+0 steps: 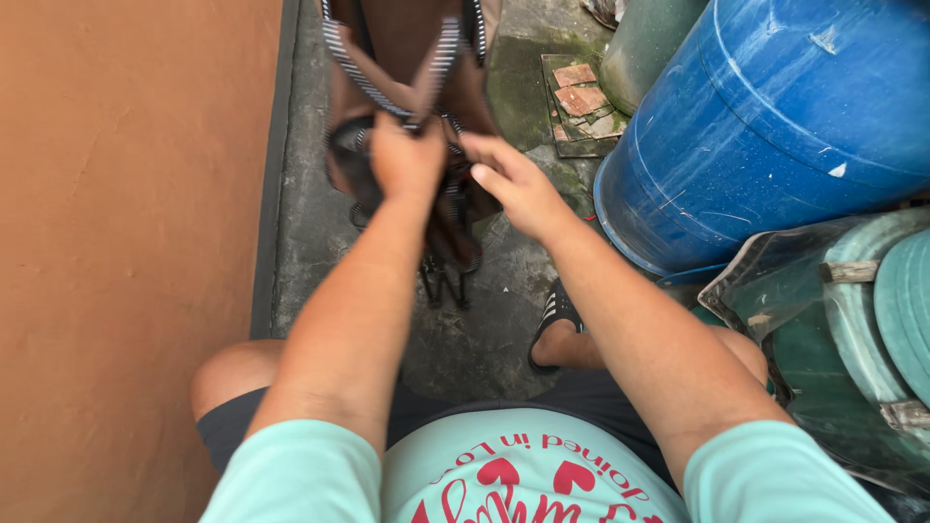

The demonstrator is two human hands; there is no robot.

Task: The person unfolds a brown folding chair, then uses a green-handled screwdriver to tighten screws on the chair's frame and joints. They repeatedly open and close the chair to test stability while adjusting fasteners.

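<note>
Where concrete lies mossy: left hand gripping limp striped-trim brown garment.

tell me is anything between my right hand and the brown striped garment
Nothing visible. The right hand is open right beside the brown garment, which the left hand grips; no object lies between them.

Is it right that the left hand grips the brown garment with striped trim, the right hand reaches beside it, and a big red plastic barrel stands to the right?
Not quite: the head view shows the big plastic barrel is blue, not red. The rest stands: the left hand grips the brown garment with striped trim, and the right hand reaches beside it.
</note>
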